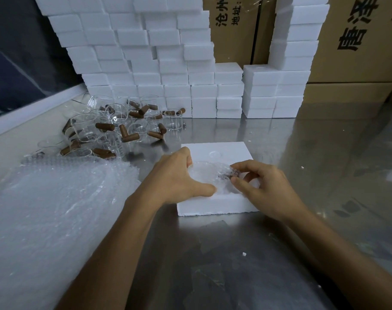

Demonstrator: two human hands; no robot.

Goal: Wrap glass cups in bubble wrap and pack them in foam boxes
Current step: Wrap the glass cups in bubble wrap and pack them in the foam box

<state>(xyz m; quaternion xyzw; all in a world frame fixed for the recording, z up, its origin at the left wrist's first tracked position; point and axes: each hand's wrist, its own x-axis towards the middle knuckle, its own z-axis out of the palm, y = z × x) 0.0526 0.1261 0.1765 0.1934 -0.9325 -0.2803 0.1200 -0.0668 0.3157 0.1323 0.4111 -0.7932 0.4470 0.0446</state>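
Observation:
A glass cup wrapped in bubble wrap (207,174) lies in the hollow of an open white foam box (226,203) at the middle of the steel table. My left hand (179,175) grips the wrapped cup from the left, fingers over its top and thumb at its near side. On the right, my right hand (261,186) pinches the wrap around the cup's brown handle. The foam lid part (226,151) lies flat behind the cup.
A stack of bubble wrap sheets (52,209) covers the left of the table. Several unwrapped glass cups with brown handles (114,126) stand at the back left. Stacked foam boxes (168,70) and cardboard cartons (358,41) form a wall behind.

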